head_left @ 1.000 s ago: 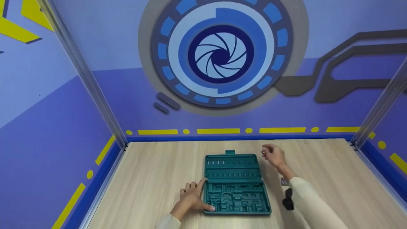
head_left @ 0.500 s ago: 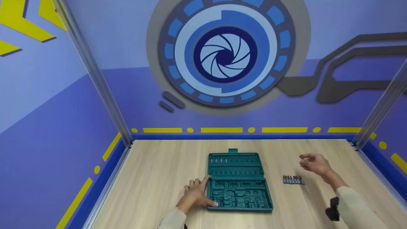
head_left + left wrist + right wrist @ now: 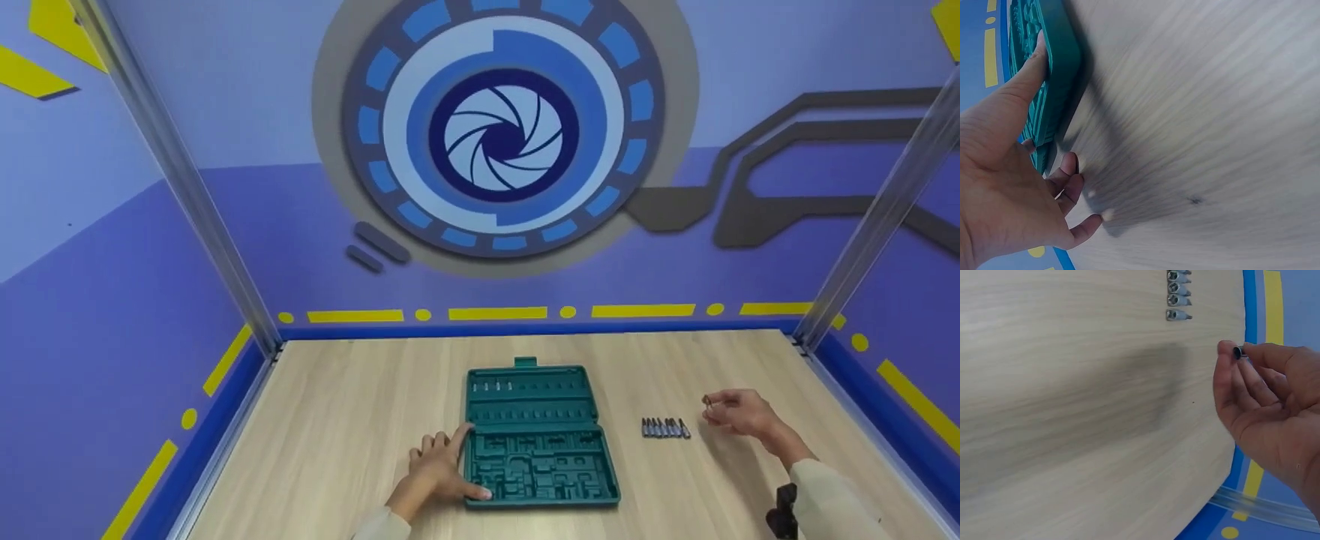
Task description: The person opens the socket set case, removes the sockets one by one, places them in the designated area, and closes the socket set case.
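The green tool case [image 3: 541, 504] lies unfolded on the table. Along its left edge rests my left hand [image 3: 435, 469], thumb on the near rim and index finger by the hinge. In the left wrist view, that hand's thumb [image 3: 1030, 73] lies over the rim while the other fingers are loosely bent near the tabletop. My right hand [image 3: 746, 415] pinches a small metal socket bit [image 3: 1238, 352] between thumb and fingertip, held above the table. Just left of that hand is a row of several socket bits [image 3: 665, 428]. Several small bits [image 3: 492, 386] stand in the lid.
The wooden table [image 3: 360, 405] carries the case and the row. Behind it rises a blue and purple printed wall [image 3: 420, 285]. Metal posts [image 3: 172, 172] stand at the back corners. A black device [image 3: 784, 511] is strapped at my right wrist.
My right hand has swung from beside the lid to the right of the row, then slightly down, with the row coming into full view. The left hand stays on the case.
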Action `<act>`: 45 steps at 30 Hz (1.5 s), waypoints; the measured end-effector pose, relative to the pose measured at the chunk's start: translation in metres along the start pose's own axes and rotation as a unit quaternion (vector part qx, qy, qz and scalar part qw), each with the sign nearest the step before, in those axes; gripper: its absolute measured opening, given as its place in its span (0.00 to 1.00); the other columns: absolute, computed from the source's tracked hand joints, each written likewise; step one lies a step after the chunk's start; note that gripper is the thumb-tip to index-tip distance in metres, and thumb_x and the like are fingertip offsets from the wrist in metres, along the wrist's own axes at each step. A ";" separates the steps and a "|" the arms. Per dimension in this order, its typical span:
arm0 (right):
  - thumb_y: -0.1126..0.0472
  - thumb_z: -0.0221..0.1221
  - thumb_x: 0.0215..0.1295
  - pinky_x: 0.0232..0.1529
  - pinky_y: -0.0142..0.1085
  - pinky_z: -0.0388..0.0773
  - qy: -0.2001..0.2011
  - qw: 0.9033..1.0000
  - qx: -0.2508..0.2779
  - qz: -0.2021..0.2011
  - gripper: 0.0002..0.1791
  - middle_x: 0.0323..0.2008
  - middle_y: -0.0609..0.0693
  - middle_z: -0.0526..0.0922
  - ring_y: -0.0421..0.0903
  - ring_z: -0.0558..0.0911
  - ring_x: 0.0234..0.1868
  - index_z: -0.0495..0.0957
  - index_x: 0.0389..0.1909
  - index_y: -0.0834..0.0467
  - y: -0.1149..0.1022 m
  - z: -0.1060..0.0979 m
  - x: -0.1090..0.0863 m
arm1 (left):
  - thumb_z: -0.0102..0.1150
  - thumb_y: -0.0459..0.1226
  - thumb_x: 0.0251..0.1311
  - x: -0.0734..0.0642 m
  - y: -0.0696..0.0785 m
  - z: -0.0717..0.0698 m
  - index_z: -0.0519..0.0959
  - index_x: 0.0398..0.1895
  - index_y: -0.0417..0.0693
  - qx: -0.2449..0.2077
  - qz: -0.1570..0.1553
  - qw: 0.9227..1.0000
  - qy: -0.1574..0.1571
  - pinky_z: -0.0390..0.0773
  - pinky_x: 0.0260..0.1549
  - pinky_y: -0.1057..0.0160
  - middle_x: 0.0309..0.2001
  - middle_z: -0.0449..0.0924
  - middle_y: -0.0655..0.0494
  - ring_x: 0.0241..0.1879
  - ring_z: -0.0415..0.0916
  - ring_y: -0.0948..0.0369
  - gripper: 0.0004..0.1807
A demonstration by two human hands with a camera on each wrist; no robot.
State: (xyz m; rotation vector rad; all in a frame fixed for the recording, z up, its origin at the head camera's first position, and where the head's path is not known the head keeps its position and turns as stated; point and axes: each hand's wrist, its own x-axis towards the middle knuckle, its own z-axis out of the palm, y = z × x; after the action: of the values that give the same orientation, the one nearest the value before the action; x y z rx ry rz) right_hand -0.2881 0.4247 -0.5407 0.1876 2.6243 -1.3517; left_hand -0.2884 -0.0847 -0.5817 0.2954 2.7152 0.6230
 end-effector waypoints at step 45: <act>0.67 0.59 0.70 0.33 0.33 0.74 0.017 0.999 -0.011 0.025 0.18 0.36 0.53 0.88 0.42 0.78 0.34 0.77 0.52 0.78 0.033 0.040 0.005 | 0.79 0.65 0.38 -0.005 -0.005 0.005 0.53 0.80 0.62 0.008 -0.002 1.000 0.007 0.58 0.47 0.50 0.57 0.68 0.45 0.50 0.58 0.51 0.65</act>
State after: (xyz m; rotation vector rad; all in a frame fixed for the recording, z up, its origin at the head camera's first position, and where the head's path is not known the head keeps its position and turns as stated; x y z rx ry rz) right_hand -0.2826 0.4116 -0.5903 0.2732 2.6431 -1.3159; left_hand -0.2829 -0.0885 -0.5871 0.2896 2.7343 0.6038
